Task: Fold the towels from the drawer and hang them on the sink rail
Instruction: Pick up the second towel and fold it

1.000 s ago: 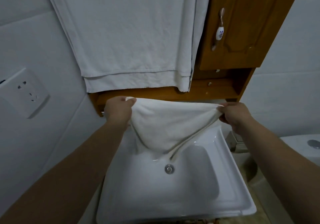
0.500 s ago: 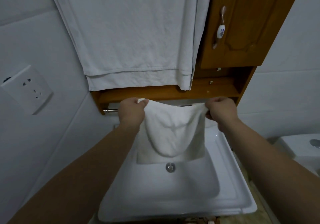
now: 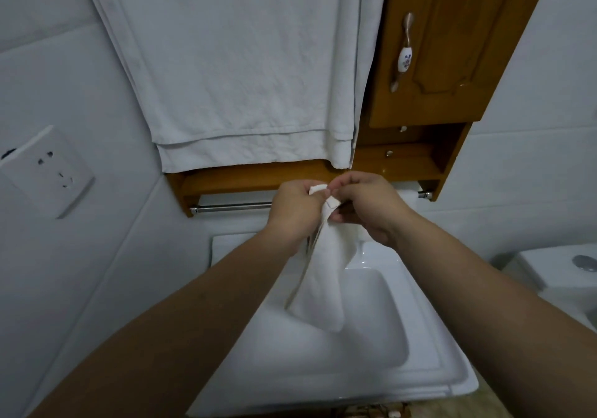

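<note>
Hanging from your hands: small white towel [image 3: 318,275], folded lengthwise into a narrow strip, its top corners bunched together and its lower end drooping to a blunt tip.
Towel look: plain white, soft, with a hemmed edge running down its left side; layers lie one over another.
Towel place: above the white sink [image 3: 429,382], its lower end over the basin, in front of the metal rail [image 3: 232,207] and not on it.
Your left hand [image 3: 295,212]: closed, thumb and fingers pinching the towel's top corner, which pokes out above your knuckles.
Your right hand [image 3: 368,206]: curled, fingertips nipping the same top edge, touching your left hand.
Towel to hands: the top sits between both hands, the rest falls below and between your wrists.
Rail: fixed under the wooden shelf [image 3: 245,177], running left to right behind your hands, its far right end showing past your right hand.
Above: large white towel [image 3: 235,72] hanging flat down to the shelf's upper edge.
Right: wooden cabinet door [image 3: 452,46] with a ceramic handle [image 3: 403,54].
Left wall: white socket [image 3: 48,172].
Far right: white toilet tank [image 3: 562,269].
</note>
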A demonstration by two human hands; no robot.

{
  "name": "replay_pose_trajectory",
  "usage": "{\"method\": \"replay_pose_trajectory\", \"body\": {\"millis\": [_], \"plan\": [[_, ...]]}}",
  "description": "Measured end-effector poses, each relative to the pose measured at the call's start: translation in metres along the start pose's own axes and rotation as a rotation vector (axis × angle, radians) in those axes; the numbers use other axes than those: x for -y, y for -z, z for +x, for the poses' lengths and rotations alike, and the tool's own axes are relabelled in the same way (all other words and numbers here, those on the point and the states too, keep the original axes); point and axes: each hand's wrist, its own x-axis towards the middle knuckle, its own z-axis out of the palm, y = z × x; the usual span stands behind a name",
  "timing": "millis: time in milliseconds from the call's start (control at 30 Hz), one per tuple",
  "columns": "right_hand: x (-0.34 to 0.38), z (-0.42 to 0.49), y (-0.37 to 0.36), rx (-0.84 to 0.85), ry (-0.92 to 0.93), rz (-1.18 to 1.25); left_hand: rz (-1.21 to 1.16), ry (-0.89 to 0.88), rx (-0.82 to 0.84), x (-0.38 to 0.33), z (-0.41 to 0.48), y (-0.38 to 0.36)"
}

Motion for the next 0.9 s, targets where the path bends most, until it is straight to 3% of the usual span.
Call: {"method": "replay_pose_trajectory", "body": {"millis": [133, 200, 300, 533, 733, 900], "plan": [[-0.002, -0.001, 0.013, 0.198, -0.052, 0.237, -0.213, 0.089, 0.023, 0.001, 0.002, 0.007], [-0.004, -0.001, 0.017, 0.268, -0.007, 0.191, -0.291, 0.137, 0.012, 0.003, 0.004, 0.010], [-0.006, 0.002, 0.016, 0.175, 0.136, -0.084, -0.303, 0.184, -0.014, 0.007, 0.005, 0.009], [-0.001, 0.005, 0.011, -0.045, 0.310, -0.405, -0.463, 0.201, 0.100, 0.001, -0.001, 0.010], [0.001, 0.013, 0.013, 0.045, 0.413, -0.552, -0.501, 0.247, 0.193, 0.000, 0.000, 0.011], [0.001, 0.018, 0.016, 0.049, 0.464, -0.603, -0.445, 0.172, 0.346, 0.000, -0.001, 0.017]]}}
